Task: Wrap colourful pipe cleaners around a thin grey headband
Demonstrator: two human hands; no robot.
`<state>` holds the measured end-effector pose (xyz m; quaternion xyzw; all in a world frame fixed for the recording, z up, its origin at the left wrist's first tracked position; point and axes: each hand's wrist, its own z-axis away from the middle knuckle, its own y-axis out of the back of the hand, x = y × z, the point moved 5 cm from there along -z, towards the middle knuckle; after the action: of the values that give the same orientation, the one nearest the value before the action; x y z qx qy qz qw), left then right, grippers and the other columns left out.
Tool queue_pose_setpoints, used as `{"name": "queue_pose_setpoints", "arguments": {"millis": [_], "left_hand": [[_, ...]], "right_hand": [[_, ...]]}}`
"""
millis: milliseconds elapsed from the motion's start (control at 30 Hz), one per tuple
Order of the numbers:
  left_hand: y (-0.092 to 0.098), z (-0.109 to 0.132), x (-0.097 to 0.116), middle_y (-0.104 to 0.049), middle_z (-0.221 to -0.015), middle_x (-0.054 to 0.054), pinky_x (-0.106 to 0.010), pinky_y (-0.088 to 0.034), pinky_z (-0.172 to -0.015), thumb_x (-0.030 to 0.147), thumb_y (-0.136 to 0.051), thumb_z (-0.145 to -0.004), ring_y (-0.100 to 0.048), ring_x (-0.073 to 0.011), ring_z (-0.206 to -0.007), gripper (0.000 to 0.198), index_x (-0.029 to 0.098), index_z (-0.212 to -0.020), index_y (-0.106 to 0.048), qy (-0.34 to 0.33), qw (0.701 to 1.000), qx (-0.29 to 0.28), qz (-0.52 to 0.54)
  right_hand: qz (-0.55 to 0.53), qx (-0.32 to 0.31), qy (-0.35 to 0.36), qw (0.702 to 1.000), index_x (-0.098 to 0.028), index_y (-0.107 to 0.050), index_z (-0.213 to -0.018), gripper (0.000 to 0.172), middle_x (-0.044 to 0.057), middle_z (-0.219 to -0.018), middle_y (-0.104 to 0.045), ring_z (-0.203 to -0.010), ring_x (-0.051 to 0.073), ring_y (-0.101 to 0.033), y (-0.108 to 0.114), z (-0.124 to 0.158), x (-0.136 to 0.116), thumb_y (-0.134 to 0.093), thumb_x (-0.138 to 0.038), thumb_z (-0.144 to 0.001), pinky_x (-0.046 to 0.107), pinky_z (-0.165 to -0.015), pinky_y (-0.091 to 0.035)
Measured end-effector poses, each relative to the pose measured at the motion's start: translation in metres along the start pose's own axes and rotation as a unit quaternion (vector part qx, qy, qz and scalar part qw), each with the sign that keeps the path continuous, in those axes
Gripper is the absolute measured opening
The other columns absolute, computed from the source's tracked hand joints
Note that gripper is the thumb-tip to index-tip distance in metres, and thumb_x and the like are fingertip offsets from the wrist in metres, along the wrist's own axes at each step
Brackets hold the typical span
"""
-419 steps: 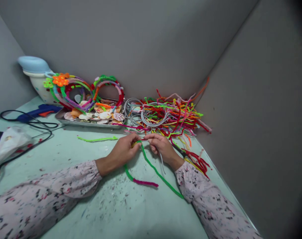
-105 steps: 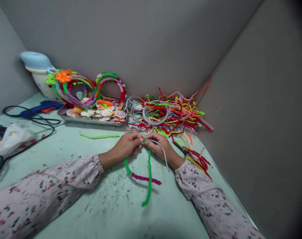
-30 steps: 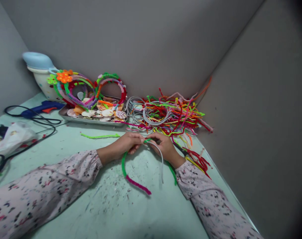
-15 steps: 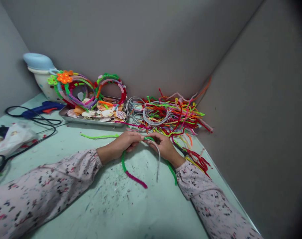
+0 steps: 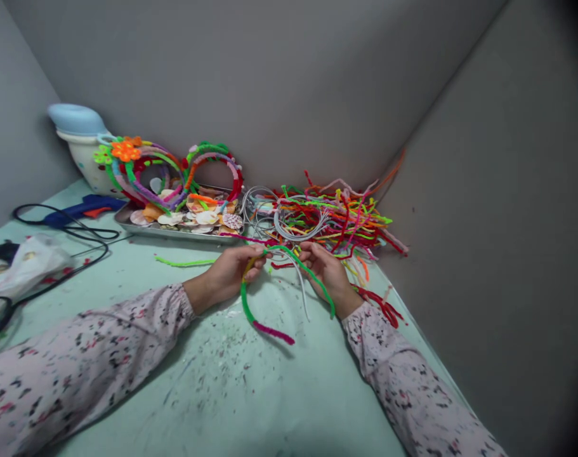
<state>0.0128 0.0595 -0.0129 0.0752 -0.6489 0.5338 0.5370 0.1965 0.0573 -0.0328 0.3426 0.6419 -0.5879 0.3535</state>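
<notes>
My left hand [image 5: 234, 273] is closed, thumb and fingers pinching a thin headband wrapped in pipe cleaner. Its wrapped end [image 5: 249, 311] curves down below the hand, yellow, then green, with a magenta tip. The headband's bare pale end [image 5: 302, 289] hangs to the right of the pinch. From the pinch a loose green pipe cleaner [image 5: 323, 289] arches right and down, passing in front of my right hand [image 5: 327, 276]. That hand has loosely curled fingers, apart from the thumb, beside the green strand. Whether they touch it is hard to see.
Behind, a metal tray [image 5: 184, 236] holds shells and colourful headbands [image 5: 212, 152]. Loose pipe cleaners [image 5: 346, 219] and bare wire hoops [image 5: 298, 231] are heaped right of it. A blue glue gun [image 5: 79, 209], black cord [image 5: 91, 251], plastic bag [image 5: 36, 260] and blue-lidded bin [image 5: 77, 120] stand left.
My right hand has moved off the pinch point to the right and loosened. The green strand now arches in front of it. The wrapped end has swung slightly right and up.
</notes>
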Motion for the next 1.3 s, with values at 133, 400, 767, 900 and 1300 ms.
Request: {"name": "queue_pose_setpoints", "arguments": {"millis": [133, 400, 767, 900, 1300], "left_hand": [[-0.004, 0.004, 0.002, -0.046, -0.06, 0.0, -0.017, -0.031, -0.039, 0.016, -0.052, -0.078, -0.039, -0.005, -0.043, 0.008, 0.009, -0.076, -0.056, 0.022, 0.998, 0.009, 0.055], [-0.004, 0.004, 0.008, -0.045, -0.061, 0.002, -0.017, -0.032, -0.041, 0.019, -0.05, -0.083, -0.038, -0.0053, -0.043, 0.009, 0.014, -0.076, -0.051, -0.019, 0.997, 0.01, 0.079], [-0.01, 0.003, -0.001, -0.041, -0.057, 0.004, -0.014, -0.017, -0.035, 0.021, -0.058, -0.081, -0.029, -0.0012, -0.039, 0.016, 0.013, -0.07, -0.048, -0.014, 0.996, -0.002, -0.091], [-0.012, 0.004, -0.002, -0.041, -0.054, 0.005, -0.014, -0.016, -0.033, 0.021, -0.057, -0.081, -0.026, -0.0008, -0.036, 0.013, 0.013, -0.074, -0.05, 0.002, 0.995, 0.001, -0.096], [-0.018, 0.006, -0.01, -0.045, -0.05, 0.004, -0.015, -0.014, -0.031, 0.025, -0.056, -0.082, -0.028, -0.0012, -0.031, 0.015, 0.014, -0.072, -0.052, 0.042, 0.993, -0.004, -0.11]], "right_hand": [[-0.034, 0.031, -0.036, 0.998, -0.015, -0.067, -0.088, 0.017, 0.0, -0.068, -0.064, -0.059, 0.008, -0.059, 0.001, 0.002, 0.001, -0.063, -0.029, -0.079, 0.016, -0.054, -0.049], [0.024, -0.008, -0.024, 0.999, -0.017, -0.068, -0.088, 0.016, -0.001, -0.071, -0.064, -0.057, 0.006, -0.056, -0.006, 0.006, 0.001, -0.07, -0.024, -0.074, 0.015, -0.053, -0.047], [0.083, -0.11, -0.085, 0.987, -0.013, -0.071, -0.094, 0.045, 0.008, -0.081, -0.068, -0.065, 0.012, -0.061, -0.021, 0.011, 0.007, -0.053, -0.053, -0.085, 0.025, -0.06, -0.049], [0.102, -0.141, -0.09, 0.981, -0.013, -0.07, -0.098, 0.035, 0.005, -0.08, -0.065, -0.064, 0.011, -0.059, -0.03, 0.015, 0.008, -0.061, -0.043, -0.082, 0.022, -0.059, -0.047], [0.091, -0.103, -0.116, 0.984, -0.015, -0.069, -0.091, 0.02, -0.002, -0.065, -0.059, -0.05, 0.006, -0.052, -0.032, 0.014, 0.008, -0.063, -0.031, -0.08, 0.017, -0.046, -0.043]]}}
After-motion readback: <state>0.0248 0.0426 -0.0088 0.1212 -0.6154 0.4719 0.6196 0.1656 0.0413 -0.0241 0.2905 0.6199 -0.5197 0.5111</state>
